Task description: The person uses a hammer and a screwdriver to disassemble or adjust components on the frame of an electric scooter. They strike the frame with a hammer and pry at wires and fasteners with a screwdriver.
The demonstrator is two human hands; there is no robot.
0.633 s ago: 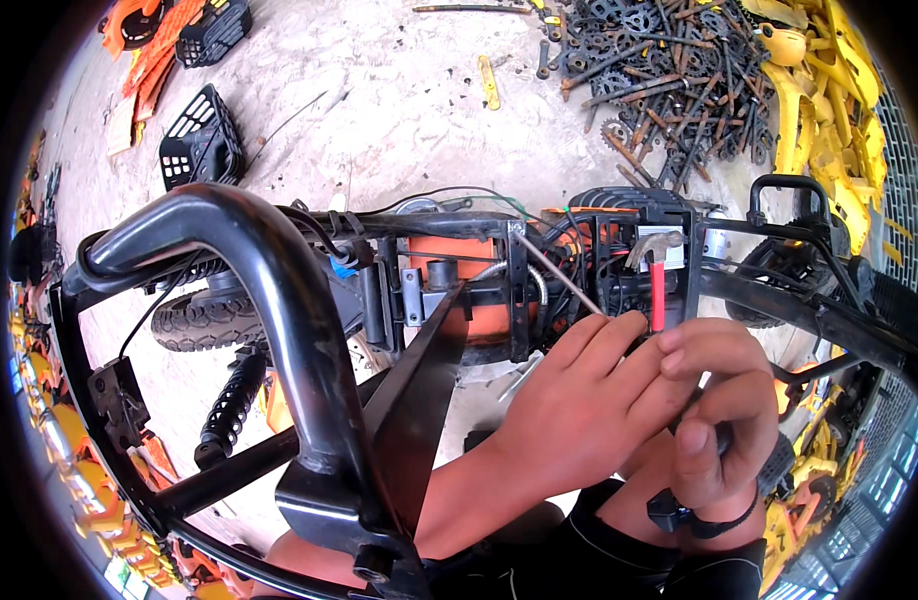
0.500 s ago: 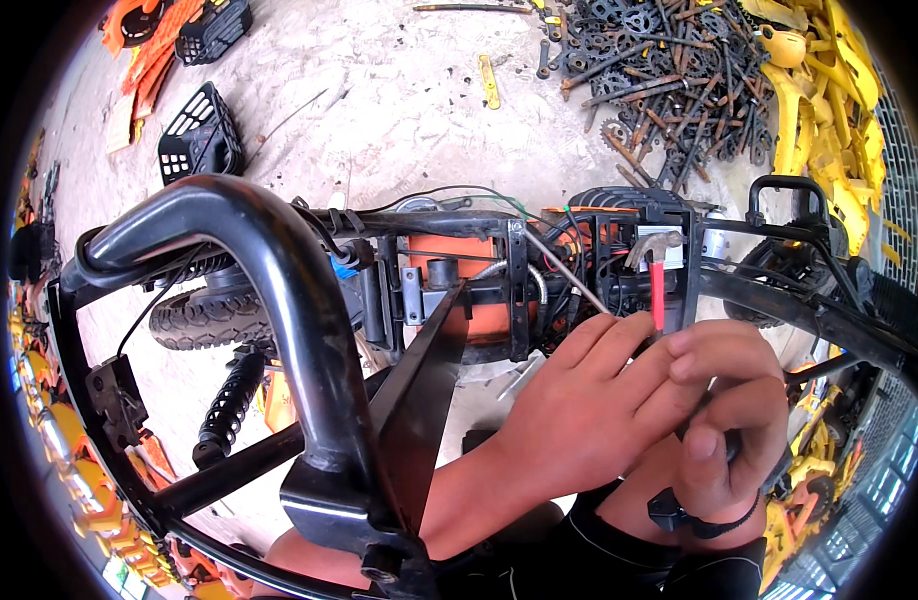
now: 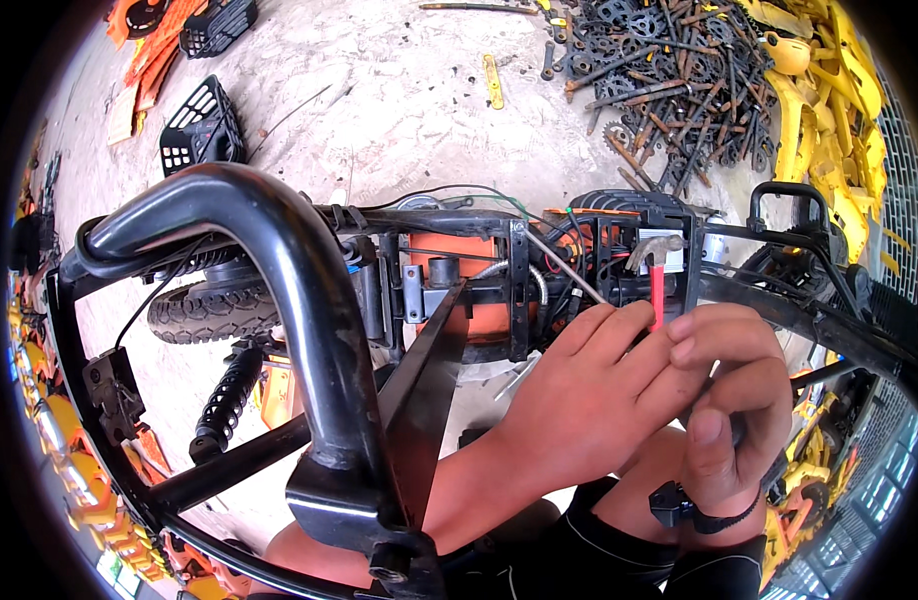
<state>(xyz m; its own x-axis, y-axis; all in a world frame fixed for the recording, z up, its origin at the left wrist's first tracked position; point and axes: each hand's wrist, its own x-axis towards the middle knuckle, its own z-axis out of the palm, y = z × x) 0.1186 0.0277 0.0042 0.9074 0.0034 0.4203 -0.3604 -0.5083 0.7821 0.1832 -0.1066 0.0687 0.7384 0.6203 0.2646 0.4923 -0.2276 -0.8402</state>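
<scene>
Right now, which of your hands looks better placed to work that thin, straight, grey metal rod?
Probably the left hand, which lies by the visible lower end of the grey metal rod, though any grip is hidden. The right hand is farther away, right of the red-handled claw hammer.

This looked like a vehicle workshop — a bare black frame point(image 3: 329, 350) and a hammer point(image 3: 657, 295), with dirty metal parts point(image 3: 669, 80) and yellow panels point(image 3: 799, 125) heaped on the pale floor point(image 3: 379, 120) beyond.
</scene>
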